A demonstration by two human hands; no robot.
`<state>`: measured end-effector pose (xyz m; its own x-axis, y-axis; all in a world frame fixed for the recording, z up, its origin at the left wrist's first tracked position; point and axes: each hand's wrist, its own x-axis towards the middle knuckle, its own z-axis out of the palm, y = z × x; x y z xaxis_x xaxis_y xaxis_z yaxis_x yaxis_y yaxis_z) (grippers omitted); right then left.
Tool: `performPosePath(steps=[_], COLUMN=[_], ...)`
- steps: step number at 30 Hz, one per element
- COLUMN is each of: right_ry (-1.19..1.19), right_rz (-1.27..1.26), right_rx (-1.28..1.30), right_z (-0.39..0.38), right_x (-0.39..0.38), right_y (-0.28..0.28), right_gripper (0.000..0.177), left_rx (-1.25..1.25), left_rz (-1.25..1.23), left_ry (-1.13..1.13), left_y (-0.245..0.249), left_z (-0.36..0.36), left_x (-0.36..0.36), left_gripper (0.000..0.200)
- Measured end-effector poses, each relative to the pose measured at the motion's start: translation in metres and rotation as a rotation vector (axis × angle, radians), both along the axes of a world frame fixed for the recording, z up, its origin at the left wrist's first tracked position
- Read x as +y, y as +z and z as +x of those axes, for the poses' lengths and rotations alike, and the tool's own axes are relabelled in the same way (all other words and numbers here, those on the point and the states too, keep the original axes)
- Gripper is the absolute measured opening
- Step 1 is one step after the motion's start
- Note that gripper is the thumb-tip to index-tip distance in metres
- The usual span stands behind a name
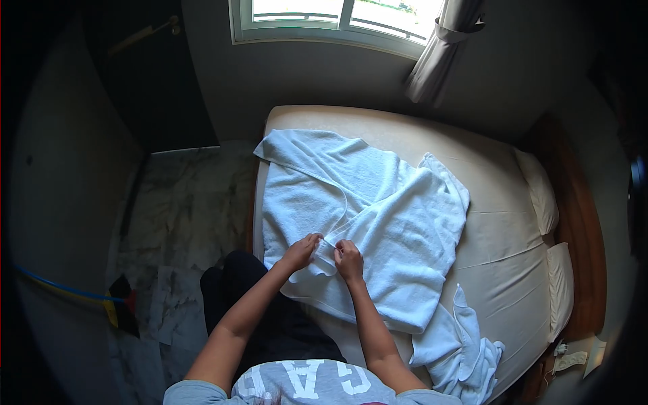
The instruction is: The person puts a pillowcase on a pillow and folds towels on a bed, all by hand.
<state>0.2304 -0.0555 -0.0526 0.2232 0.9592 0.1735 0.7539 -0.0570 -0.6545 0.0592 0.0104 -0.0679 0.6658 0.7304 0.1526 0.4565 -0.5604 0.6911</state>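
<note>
A white terry bathrobe (405, 250) lies spread across the bed, its edges folded over one another in the middle. My left hand (302, 252) pinches a gathered strip of its cloth near the front edge. Close beside it, my right hand (348, 260) is closed on the same gathered part, fingers bent inward. Between the two hands a small white flap of the fabric (325, 258) hangs in folds.
A bunched white terry cloth (466, 354) lies at the bed's near right. The cream-sheeted bed (503, 250) has pillows (560, 290) against a wooden headboard (586, 256). A window (337, 20) and a tied curtain (449, 47) are beyond; a dark door (152, 81) stands left.
</note>
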Motion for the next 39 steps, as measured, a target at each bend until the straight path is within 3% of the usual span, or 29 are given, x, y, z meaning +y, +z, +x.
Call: performPosePath(steps=[3, 5, 7, 8, 13, 17, 21, 28, 34, 38, 39], right_ry=[-0.056, -0.048, 0.031, 0.072, -0.032, -0.080, -0.151, -0.196, -0.144, -0.183, -0.208], right_rz=[0.097, 0.133, 0.254, 0.313, 0.160, 0.151, 0.237, 0.455, 0.516, 0.512, 0.485], right_rx=[0.150, 0.227, 0.125, 0.075, 0.338, 0.370, 0.374, 0.605, 0.666, 0.705, 0.691], right_z=[-0.002, -0.002, -0.003, -0.002, 0.001, 0.003, 0.003, -0.005, 0.004, 0.009, 0.009], right_x=[-0.006, -0.010, -0.014, -0.016, -0.017, -0.016, -0.015, -0.010, -0.010, -0.010, -0.011], right_y=[-0.005, -0.004, 0.000, 0.003, 0.015, 0.016, 0.025, 0.042, 0.053, 0.064, 0.068], right_gripper=[0.008, 0.008, 0.009, 0.009, 0.009, 0.009, 0.009, 0.010, 0.009, 0.010, 0.011], left_rx=[0.036, -0.024, -0.137, -0.162, -0.426, -0.166, -0.204, -0.313, -0.327, -0.298, -0.316], left_rz=[-0.086, 0.014, 0.058, 0.057, -0.062, 0.115, 0.302, 0.009, -0.028, -0.076, 0.005], left_ry=[0.058, 0.055, 0.062, 0.061, 0.041, -0.110, -0.060, -0.095, -0.179, -0.232, -0.236], left_y=[0.012, -0.001, 0.002, 0.004, 0.032, 0.057, 0.072, 0.097, 0.101, 0.130, 0.130], left_z=[0.005, 0.010, 0.018, 0.022, 0.035, 0.040, 0.050, 0.072, 0.076, 0.073, 0.074], left_x=[-0.008, -0.009, -0.010, -0.009, -0.010, 0.001, 0.014, 0.022, 0.025, 0.020, 0.023], left_gripper=[0.037, 0.026, 0.012, 0.013, 0.020, 0.026, 0.022, 0.030, 0.043, 0.036, 0.033])
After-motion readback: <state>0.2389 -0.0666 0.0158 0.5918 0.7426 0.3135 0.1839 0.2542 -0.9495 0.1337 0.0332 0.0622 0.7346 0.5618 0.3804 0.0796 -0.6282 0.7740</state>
